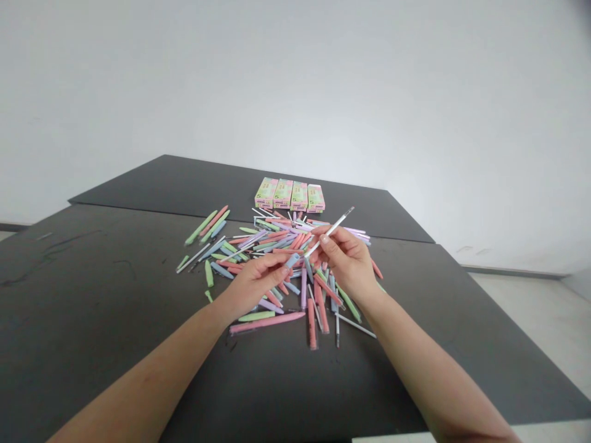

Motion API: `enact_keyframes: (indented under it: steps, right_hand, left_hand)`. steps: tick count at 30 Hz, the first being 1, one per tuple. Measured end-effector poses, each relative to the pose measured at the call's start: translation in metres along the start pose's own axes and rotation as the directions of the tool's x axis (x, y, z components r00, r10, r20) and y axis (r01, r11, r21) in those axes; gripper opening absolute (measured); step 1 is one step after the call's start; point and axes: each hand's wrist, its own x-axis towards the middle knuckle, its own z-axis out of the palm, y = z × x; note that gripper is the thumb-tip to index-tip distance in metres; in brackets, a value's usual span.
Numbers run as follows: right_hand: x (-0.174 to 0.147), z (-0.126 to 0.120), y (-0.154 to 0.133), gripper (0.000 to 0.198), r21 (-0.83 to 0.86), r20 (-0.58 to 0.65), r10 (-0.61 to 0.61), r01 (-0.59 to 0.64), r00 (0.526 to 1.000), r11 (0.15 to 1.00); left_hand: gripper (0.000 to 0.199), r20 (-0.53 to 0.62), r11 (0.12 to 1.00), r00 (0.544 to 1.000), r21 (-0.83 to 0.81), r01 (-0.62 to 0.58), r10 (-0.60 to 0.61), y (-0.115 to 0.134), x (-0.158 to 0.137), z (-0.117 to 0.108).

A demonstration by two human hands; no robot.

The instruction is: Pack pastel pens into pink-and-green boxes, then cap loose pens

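Between the thumb and fingers of my left hand (256, 280) is a short blue pen barrel (292, 261), its open end turned up to the right. My right hand (344, 258) pinches a thin white pen refill (333, 227). The refill slants, with its lower end close to the blue barrel's mouth; whether they touch I cannot tell. Beneath both hands spreads a pile of pen parts (272, 240) in pink, green, blue and purple, mixed with white refills. A long pink pen (268, 322) lies at the pile's near edge.
Several small green and pink boxes (286, 194) stand in a row behind the pile. Several whole pens (207, 225) lie side by side at the pile's upper left. The dark table (115, 295) has a seam across it and meets a pale wall (295, 92).
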Motion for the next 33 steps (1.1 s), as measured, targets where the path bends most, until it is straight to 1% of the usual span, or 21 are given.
enact_keyframes:
  steps: [2,6,12,15,17,19,22,26,30,33]
  right_hand:
    - [-0.001,0.002,-0.002,0.024,-0.045,-0.006,-0.024,0.024,1.000,0.999]
    - [-0.002,0.004,-0.001,0.022,-0.104,0.038,-0.038,0.042,0.999,0.994]
    - [-0.005,0.007,0.013,0.026,-0.192,0.100,0.021,-0.001,0.995,0.981]
    - [-0.005,0.006,0.018,0.027,-0.166,0.117,0.023,-0.003,0.993,0.986]
    - [-0.003,0.003,0.019,0.028,-0.118,0.117,0.026,-0.013,0.993,0.993]
    - [-0.002,0.000,0.018,0.029,-0.104,0.107,0.024,-0.013,0.994,0.995]
    - [-0.001,-0.003,0.015,0.028,-0.166,0.070,0.000,0.011,0.998,0.986]
    - [-0.001,-0.001,0.012,0.035,-0.284,0.073,0.000,0.021,0.997,0.959]
    - [-0.002,0.000,0.015,0.037,-0.296,0.114,0.007,0.028,0.993,0.955]
    - [-0.001,0.000,0.016,0.037,-0.295,0.105,0.009,0.023,0.994,0.955]
  left_hand:
    - [0.040,0.005,1.000,1.000,0.023,0.005,-0.005,0.001,0.000,0.001]
    - [0.045,0.014,0.999,1.000,0.050,0.022,-0.023,0.001,0.000,0.002]
    - [0.045,0.019,0.998,0.999,0.052,0.029,-0.030,-0.003,0.002,0.002]
    - [0.043,0.021,0.999,0.999,0.038,0.029,-0.030,-0.003,0.002,0.003]
    - [0.044,0.009,0.999,0.999,0.026,0.048,-0.048,-0.001,0.002,0.003]
    - [0.045,0.001,0.998,0.998,0.020,0.067,-0.067,0.000,0.002,0.004]
    - [0.042,0.012,0.998,0.998,0.021,0.065,-0.066,0.001,0.002,0.004]
    - [0.033,0.065,0.998,0.997,0.048,0.030,-0.033,-0.005,0.003,0.004]
    - [0.032,0.108,0.998,0.994,0.055,0.020,-0.026,-0.013,0.005,0.004]
    - [0.032,0.108,0.999,0.994,0.028,0.019,-0.022,-0.015,0.005,0.004]
